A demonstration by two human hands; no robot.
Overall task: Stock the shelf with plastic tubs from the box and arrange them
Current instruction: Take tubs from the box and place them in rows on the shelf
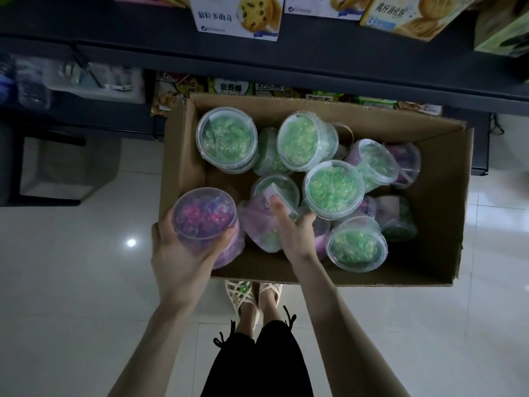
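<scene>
Over the near-left corner of the cardboard box, the purple tub could slip on its smooth wall and drop to the floor, since only the left hand holds it, fingers curled round its side. Just right, the right hand rests loosely open on a tipped purple tub inside the box. Dragging that one out may topple the green tubs piled beside it.

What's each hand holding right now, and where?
Left hand grips a purple tub round its side wall. Right hand lies over a tipped tub; grip unclear.
</scene>
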